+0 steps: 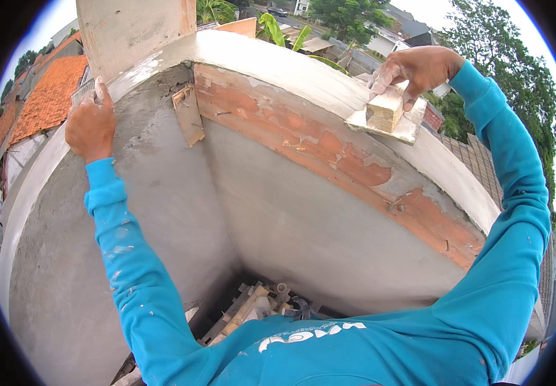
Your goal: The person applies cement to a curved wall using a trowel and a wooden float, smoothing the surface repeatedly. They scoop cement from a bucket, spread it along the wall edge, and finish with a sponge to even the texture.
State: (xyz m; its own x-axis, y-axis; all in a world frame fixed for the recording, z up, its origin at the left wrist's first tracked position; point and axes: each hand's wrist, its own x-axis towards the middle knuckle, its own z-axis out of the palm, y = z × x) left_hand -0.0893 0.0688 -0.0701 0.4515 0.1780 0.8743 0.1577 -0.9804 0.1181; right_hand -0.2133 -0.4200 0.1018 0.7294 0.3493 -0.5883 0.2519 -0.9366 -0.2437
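My right hand (419, 72) grips the block handle of a plastering float (384, 114), its flat plate lying on the white top of the right-hand wall (303, 77). The block is pale and rough, and white plaster smears the fingers. At the left, my left hand (91, 123) is at the top edge of the grey left-hand wall (143, 161). Its fingers curl away out of sight with the thumb pointing up, so what they hold is hidden. A small grey ribbed patch shows just beyond that hand, too unclear to name.
An orange-brown board (303, 138) with flaking plaster and nails runs along the right wall. A short wood piece (189, 116) stands in the corner. A tall panel (136, 38) rises behind. Timber scraps (252, 305) lie below. Beyond are tiled roofs (49, 90) and trees.
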